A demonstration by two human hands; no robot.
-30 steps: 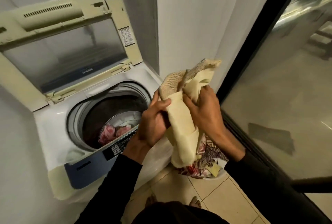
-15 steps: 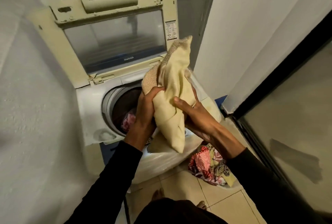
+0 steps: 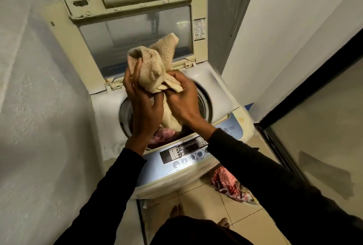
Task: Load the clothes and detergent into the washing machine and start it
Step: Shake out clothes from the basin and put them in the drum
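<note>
Small laundry corner, pale walls, tiled floor. Washing machine point(image 3: 216, 91) stands in middle, lid point(image 3: 133, 34) up at 12 o'clock so drum is open. Both hands hold cream cloth point(image 3: 155, 71) right over drum hole – likely so it can drop in. Left hand point(image 3: 143, 107) fingers curled round cloth, right hand point(image 3: 182, 95) pinches fold. Cloth long way runs up-down, tip points to 12 o'clock, tail hangs to 6 – toward pink clothes point(image 3: 165, 133) inside. More clothes point(image 3: 229, 185) on floor at 4 o'clock.

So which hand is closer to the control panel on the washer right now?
The right hand. It grips the beige cloth above the drum, over the control panel's right part; the left hand is further left.
</note>
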